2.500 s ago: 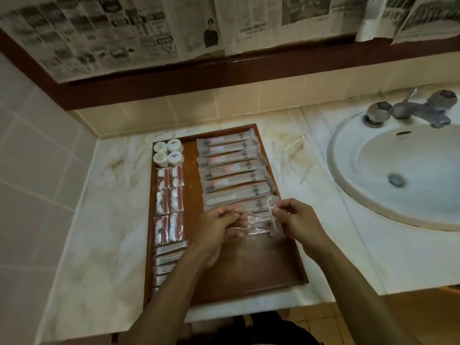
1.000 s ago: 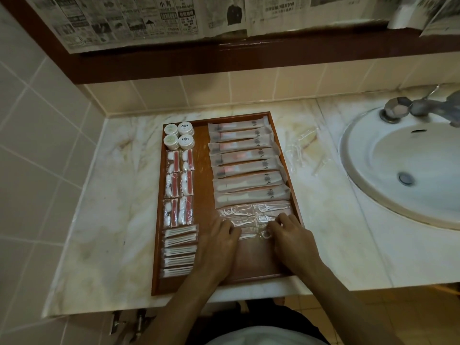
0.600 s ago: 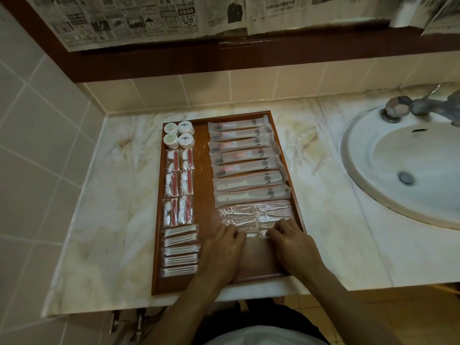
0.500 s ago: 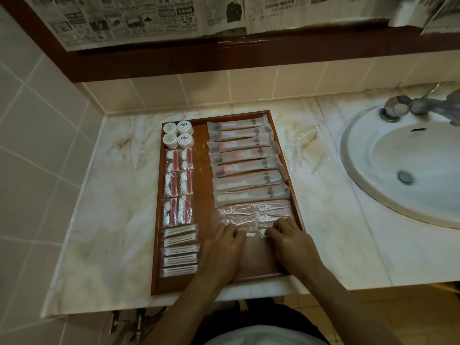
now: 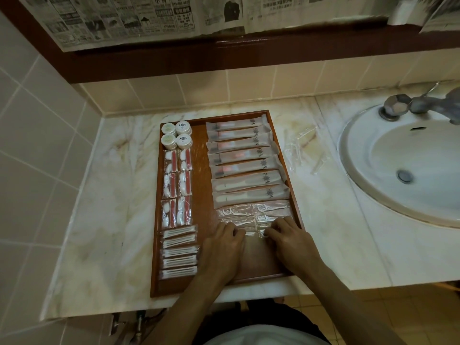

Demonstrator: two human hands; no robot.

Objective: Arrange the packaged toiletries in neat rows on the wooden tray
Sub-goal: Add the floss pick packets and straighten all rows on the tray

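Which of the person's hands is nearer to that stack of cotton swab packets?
The left hand. It lies just right of the cotton swab packets, on the wooden tray. The right hand lies farther right, beyond the left hand, near the tray's right rim.

Dim, warm yellowish light leaves the whole view murky, brightest on the pale bench [image 5: 104, 195] and sink [image 5: 408, 155], darkest along the wooden band below the newspaper [image 5: 124, 18], with straight tile lines bowing at the wide-angle edges, soft shadows, faint sheen on clear packets [image 5: 251, 212], and a blurred tap [image 5: 423, 105].
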